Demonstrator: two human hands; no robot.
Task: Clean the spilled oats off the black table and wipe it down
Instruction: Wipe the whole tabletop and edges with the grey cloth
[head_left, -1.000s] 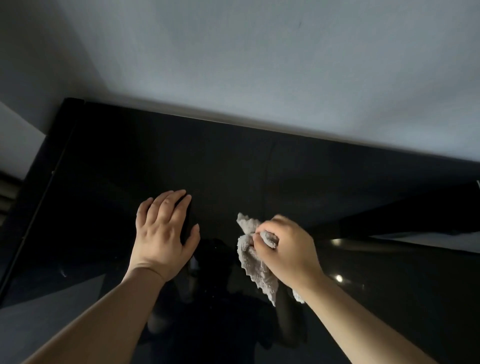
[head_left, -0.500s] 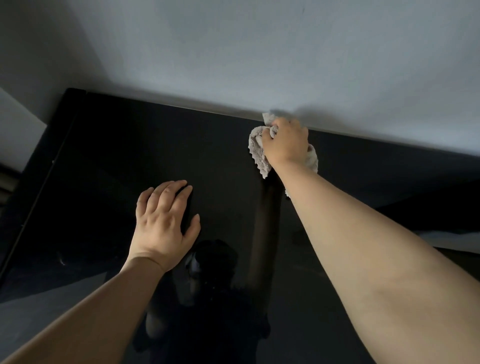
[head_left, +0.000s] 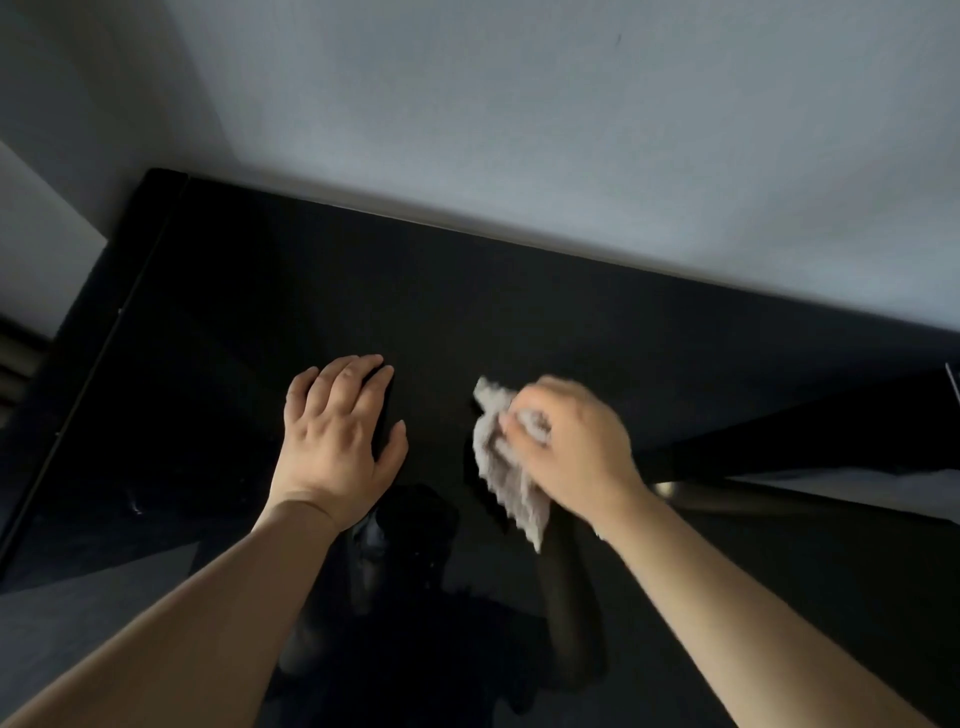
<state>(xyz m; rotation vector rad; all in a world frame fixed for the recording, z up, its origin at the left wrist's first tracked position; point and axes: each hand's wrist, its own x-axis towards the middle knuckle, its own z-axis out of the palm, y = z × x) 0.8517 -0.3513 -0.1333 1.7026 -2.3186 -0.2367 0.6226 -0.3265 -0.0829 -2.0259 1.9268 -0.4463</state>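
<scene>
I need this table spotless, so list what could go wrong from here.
1. The left hand rests flat on the glossy black table; it may leave prints on the wiped surface.
2. The right hand grips the cloth bunched up, with a loose tail trailing; so small a contact patch could leave streaks or skip areas.
3. Tiny pale specks, possibly oats, lie nearer the person; they could be missed or swept off the edge.

Bare left hand (head_left: 337, 447), bare right hand (head_left: 576, 452); forearms uncovered right to frame edge.
</scene>
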